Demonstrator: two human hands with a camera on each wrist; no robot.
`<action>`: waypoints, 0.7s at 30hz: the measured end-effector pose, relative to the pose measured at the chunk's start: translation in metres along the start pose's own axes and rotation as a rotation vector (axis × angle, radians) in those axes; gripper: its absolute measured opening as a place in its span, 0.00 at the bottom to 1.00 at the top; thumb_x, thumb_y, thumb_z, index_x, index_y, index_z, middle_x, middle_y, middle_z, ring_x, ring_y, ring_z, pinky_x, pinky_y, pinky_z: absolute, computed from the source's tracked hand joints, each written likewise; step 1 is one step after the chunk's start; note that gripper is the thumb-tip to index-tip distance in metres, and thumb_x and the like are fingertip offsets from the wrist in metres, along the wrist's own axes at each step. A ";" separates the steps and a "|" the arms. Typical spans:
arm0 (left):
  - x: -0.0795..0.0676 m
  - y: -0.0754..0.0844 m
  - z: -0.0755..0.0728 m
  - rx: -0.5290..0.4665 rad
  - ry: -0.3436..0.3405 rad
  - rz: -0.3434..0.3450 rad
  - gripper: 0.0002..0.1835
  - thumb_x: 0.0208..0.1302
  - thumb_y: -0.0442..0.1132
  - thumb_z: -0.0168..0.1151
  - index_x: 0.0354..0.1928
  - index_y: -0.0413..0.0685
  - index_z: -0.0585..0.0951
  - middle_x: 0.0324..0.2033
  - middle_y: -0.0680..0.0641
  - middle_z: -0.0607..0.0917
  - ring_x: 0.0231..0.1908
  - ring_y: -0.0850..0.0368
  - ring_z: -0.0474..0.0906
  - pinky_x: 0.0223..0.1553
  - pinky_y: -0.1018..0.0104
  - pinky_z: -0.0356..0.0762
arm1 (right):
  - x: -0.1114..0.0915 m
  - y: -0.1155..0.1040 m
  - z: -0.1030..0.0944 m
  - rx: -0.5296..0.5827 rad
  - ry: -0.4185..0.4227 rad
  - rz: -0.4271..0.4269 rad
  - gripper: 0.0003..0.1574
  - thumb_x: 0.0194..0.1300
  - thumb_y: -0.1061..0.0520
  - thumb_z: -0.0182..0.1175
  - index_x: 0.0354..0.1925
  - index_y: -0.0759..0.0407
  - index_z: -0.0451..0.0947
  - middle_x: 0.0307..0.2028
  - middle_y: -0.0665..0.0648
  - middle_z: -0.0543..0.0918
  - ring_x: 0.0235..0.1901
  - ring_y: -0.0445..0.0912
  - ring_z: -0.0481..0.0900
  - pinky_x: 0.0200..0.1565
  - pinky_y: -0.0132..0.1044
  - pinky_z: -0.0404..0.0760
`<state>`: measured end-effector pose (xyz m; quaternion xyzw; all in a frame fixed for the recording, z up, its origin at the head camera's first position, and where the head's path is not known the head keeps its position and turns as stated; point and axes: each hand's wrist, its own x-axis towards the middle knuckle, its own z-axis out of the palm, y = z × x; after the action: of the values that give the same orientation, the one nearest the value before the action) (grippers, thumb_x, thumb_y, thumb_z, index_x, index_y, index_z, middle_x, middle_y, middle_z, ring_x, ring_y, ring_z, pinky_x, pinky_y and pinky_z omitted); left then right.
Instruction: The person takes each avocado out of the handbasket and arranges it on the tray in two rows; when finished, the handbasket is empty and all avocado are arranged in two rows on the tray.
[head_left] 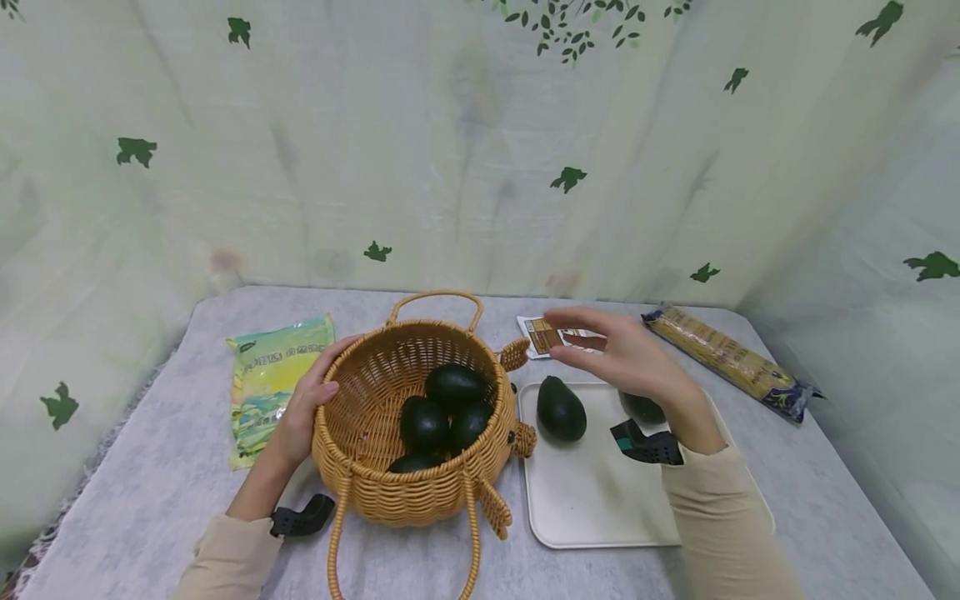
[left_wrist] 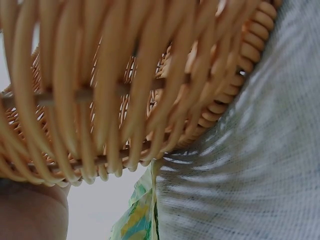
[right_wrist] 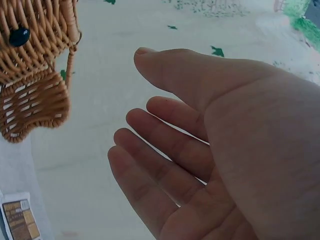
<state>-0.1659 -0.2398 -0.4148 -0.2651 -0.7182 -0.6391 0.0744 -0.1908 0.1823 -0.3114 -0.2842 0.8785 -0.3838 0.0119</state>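
Observation:
My left hand (head_left: 303, 410) holds the left rim of a round wicker basket (head_left: 397, 496), its thumb over the edge. Several dark green avocados (head_left: 455, 384) lie inside, mostly on the right. Woven slats of the basket (left_wrist: 115, 75) fill the left wrist view, hiding most of that hand. My right hand (head_left: 630, 354) hovers empty above the far part of a white tray (head_left: 585, 508), fingers spread from the thumb. One avocado (head_left: 560, 410) lies at the tray's far left; another avocado (head_left: 642, 407) is partly hidden beneath the right wrist.
A green and yellow packet (head_left: 273, 375) lies left of the basket. Behind the tray are a small brown-and-white packet (head_left: 542, 337) and a long gold-and-blue package (head_left: 731, 358). The basket's handles (head_left: 337, 542) stick out to the front and back.

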 end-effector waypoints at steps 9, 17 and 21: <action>0.000 -0.002 0.000 0.002 0.028 -0.013 0.32 0.72 0.38 0.38 0.78 0.43 0.62 0.70 0.44 0.69 0.68 0.50 0.69 0.61 0.68 0.72 | 0.021 -0.023 0.012 -0.009 -0.039 -0.092 0.32 0.71 0.51 0.66 0.70 0.54 0.75 0.66 0.54 0.80 0.63 0.47 0.81 0.61 0.43 0.79; -0.001 -0.001 0.000 0.005 0.026 -0.009 0.32 0.72 0.38 0.38 0.78 0.44 0.63 0.70 0.45 0.69 0.68 0.50 0.68 0.61 0.69 0.72 | 0.040 -0.043 0.025 -0.002 -0.103 -0.147 0.32 0.70 0.52 0.67 0.69 0.55 0.75 0.65 0.55 0.80 0.63 0.48 0.80 0.61 0.41 0.79; -0.001 -0.001 0.000 0.000 0.022 -0.002 0.32 0.72 0.38 0.38 0.78 0.44 0.63 0.70 0.45 0.69 0.68 0.51 0.69 0.61 0.70 0.72 | 0.049 -0.053 0.032 -0.011 -0.143 -0.178 0.32 0.70 0.53 0.67 0.69 0.57 0.75 0.65 0.56 0.80 0.63 0.49 0.80 0.60 0.41 0.81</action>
<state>-0.1652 -0.2401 -0.4162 -0.2573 -0.7176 -0.6420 0.0816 -0.1981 0.1073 -0.2889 -0.3881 0.8488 -0.3571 0.0388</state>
